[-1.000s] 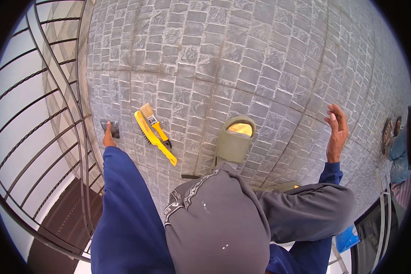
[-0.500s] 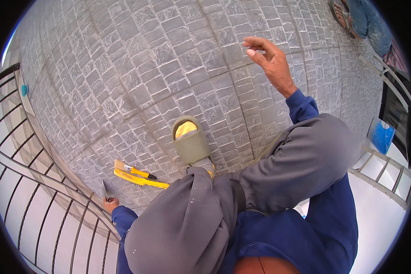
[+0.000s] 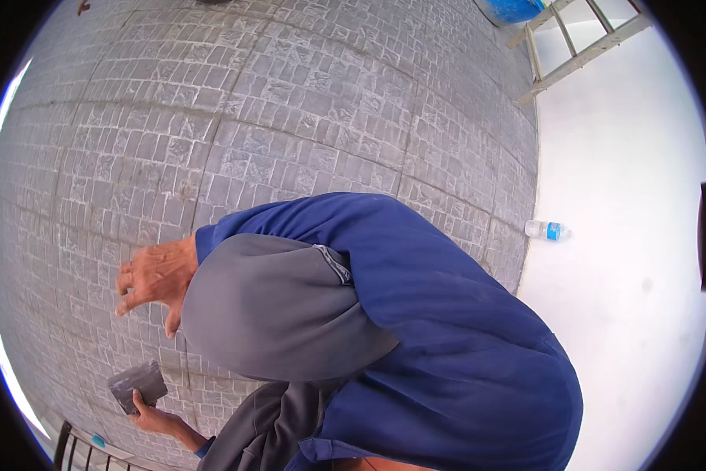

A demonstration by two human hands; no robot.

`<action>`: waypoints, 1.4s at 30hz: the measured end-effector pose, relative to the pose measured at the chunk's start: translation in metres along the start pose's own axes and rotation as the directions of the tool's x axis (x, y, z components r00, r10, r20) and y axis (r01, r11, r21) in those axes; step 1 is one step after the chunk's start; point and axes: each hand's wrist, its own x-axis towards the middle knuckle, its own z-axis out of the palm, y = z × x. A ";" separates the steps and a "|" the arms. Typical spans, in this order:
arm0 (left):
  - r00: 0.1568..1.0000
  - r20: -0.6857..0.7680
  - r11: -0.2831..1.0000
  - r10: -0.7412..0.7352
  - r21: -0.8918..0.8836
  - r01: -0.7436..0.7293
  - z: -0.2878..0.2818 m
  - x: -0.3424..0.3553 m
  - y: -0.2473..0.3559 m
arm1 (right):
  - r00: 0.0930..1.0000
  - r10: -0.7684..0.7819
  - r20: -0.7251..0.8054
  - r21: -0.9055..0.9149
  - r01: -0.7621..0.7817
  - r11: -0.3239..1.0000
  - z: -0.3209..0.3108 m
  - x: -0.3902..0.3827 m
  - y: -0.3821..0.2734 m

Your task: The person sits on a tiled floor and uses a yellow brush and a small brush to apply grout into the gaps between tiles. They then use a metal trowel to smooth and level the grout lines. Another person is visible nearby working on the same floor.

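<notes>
My left hand point(image 3: 150, 418) grips a flat, dark grey rectangular scraper point(image 3: 138, 386) at the lower left, with the thumb lying on its face. The scraper is held over the patterned grey paving point(image 3: 290, 86); whether it touches cannot be told. Above it, my right hand point(image 3: 158, 276) reaches out past my grey-trousered knee point(image 3: 266, 306), back of the hand up. Its fingers are spread and slightly bent, with nothing seen in them.
A white wall point(image 3: 620, 330) borders the paving on the right, with a plastic bottle point(image 3: 547, 230) lying at its foot. A ladder point(image 3: 580, 55) and a blue bucket point(image 3: 513, 9) are at the upper right. Dark railing point(image 3: 74, 451) shows at the lower left, near a small teal object point(image 3: 98, 441).
My view has swung to the right, bringing in the wall and bottle. The yellow-handled brushes have left view. The scraper's broad face now shows, and my right hand's fingers have spread.
</notes>
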 end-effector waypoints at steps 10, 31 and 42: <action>0.704 0.708 0.921 0.044 -0.302 0.246 0.227 -0.077 0.205 | 0.862 0.159 -0.481 -0.420 -0.386 0.822 -0.064 -0.063 -0.015; -0.497 0.843 0.305 0.206 -0.538 -0.786 0.231 -0.200 0.297 | -0.576 0.690 -0.437 0.885 -0.138 0.445 -0.154 -0.399 -0.090; -0.453 0.873 0.387 0.182 -0.487 -0.783 0.224 -0.202 0.293 | -0.619 0.721 -0.311 0.879 0.100 0.465 -0.116 -0.468 -0.083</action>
